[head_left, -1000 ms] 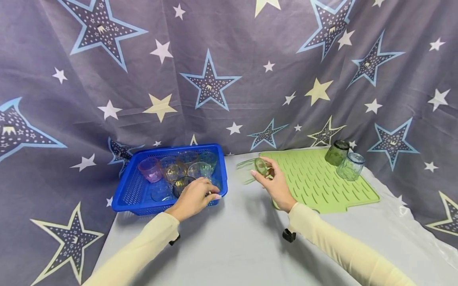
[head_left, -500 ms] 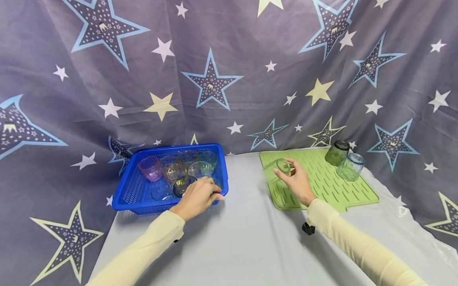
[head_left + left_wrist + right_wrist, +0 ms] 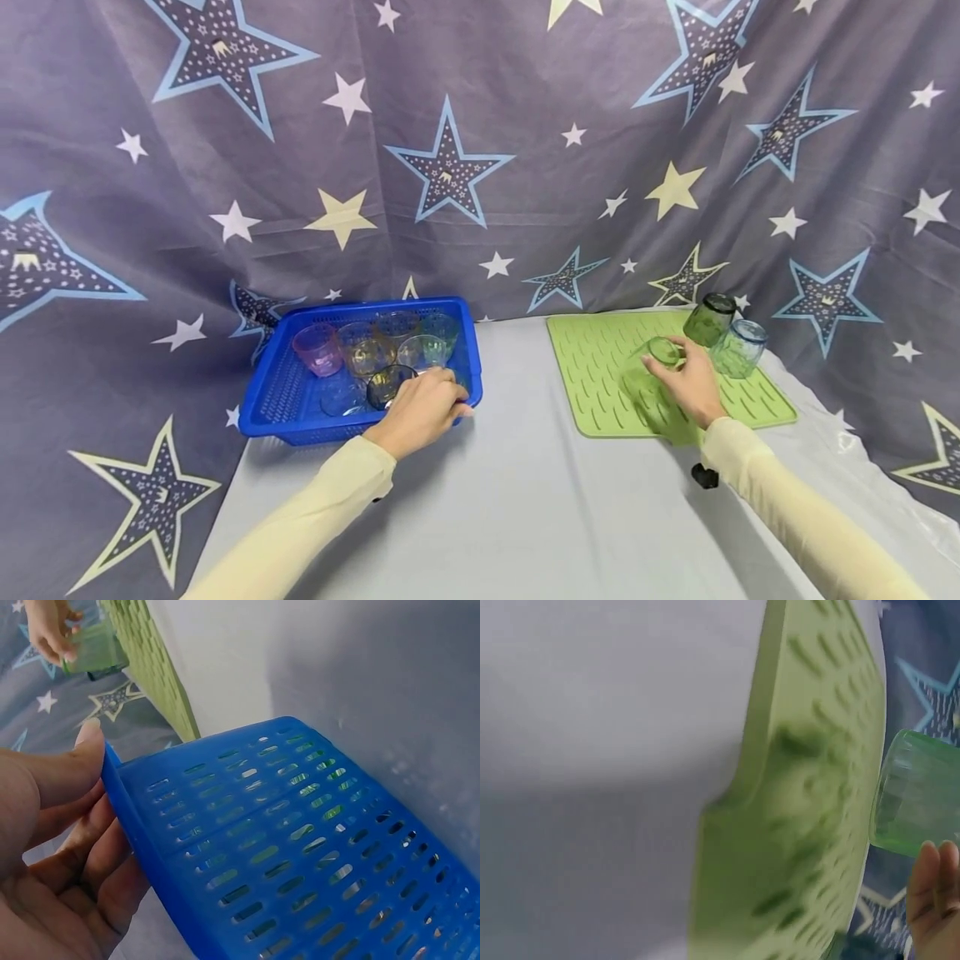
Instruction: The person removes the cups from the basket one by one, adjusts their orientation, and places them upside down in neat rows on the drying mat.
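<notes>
My left hand grips the near right corner of a blue plastic basket; in the left wrist view its thumb lies over the rim and the fingers curl beneath. Several coloured drinking glasses stand inside, among them a pink glass and a dark glass near that hand. Over on the right, my right hand holds a clear green drinking glass by its base end, mouth tilted down and left, over a light green drying mat. The right wrist view shows this glass beside the fingertips.
A dark green glass and a light blue glass stand upside down at the mat's far right. The table has a grey-white cover. Behind it hangs a purple-grey star-patterned curtain.
My right hand has carried the green glass rightward from beside the basket to over the mat, tipping its mouth downward. The left hand has stayed at the basket's corner.
</notes>
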